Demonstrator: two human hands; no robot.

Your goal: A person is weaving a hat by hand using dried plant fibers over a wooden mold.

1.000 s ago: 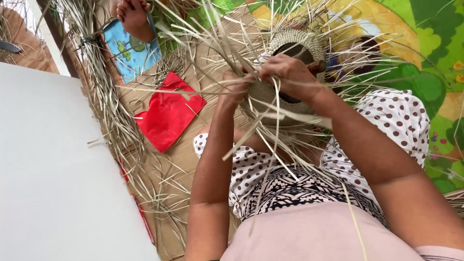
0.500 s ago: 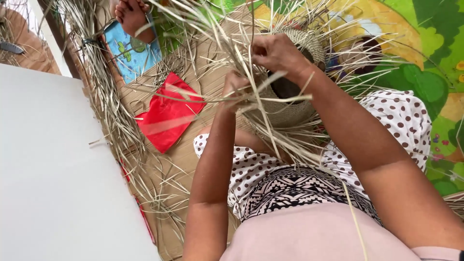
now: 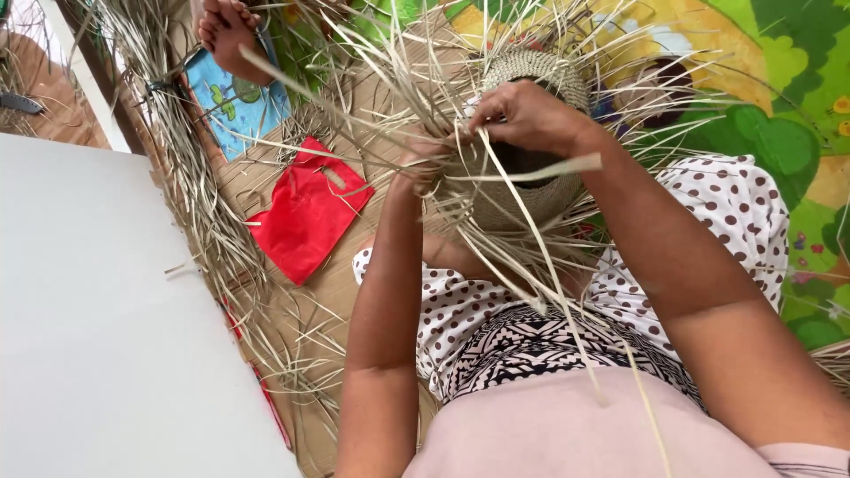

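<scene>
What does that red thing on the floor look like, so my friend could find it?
Start at the big white board on the left, then look just past its edge to the woven floor mat. There lies a flat red plastic bag, below a blue picture card. It is the only bright red thing among pale straw.

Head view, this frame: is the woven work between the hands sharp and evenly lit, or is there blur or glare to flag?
Head view: soft, even daylight, no hard shadows; the woven basket, left hand and right hand are acceptably sharp; the white board looks nearly washed out, featureless; loose straw strips slightly soft.
</scene>
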